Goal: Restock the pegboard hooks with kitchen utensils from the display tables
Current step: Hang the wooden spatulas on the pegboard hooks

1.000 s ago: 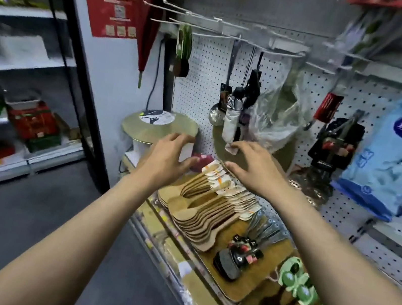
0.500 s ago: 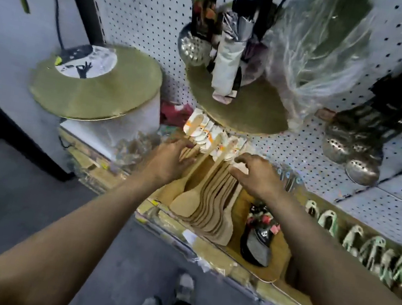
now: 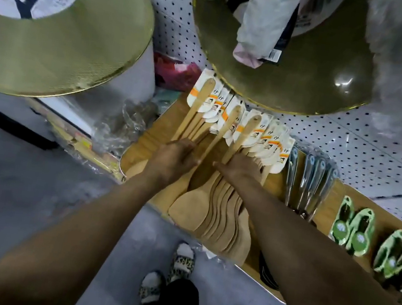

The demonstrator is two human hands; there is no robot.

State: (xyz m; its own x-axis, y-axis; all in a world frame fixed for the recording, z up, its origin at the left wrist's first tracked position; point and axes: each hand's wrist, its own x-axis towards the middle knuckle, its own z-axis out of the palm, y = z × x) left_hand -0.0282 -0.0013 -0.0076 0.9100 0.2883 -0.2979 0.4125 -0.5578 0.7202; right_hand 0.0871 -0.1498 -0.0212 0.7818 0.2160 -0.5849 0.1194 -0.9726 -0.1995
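Hands pressing down: left hand [image 3: 174, 160] and right hand [image 3: 238, 168] gathering pale wooden carded spatulas [image 3: 215, 202] on table [image 3: 277, 189], grips unclear, likely bunching for hanging.

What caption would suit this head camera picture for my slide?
Both hands, left hand and right hand, rest on a fanned row of wooden spatulas on the display table below the pegboard.

- The wooden table [image 3: 275, 191] runs along the foot of the pegboard [image 3: 343, 139].
- A fanned row of wooden spatulas [image 3: 214, 210] with white card labels lies on it.
- Just right of them lie clear-handled utensils [image 3: 310, 178], then green packaged items [image 3: 359, 232].
- Crumpled clear plastic [image 3: 119, 122] sits at its left end.
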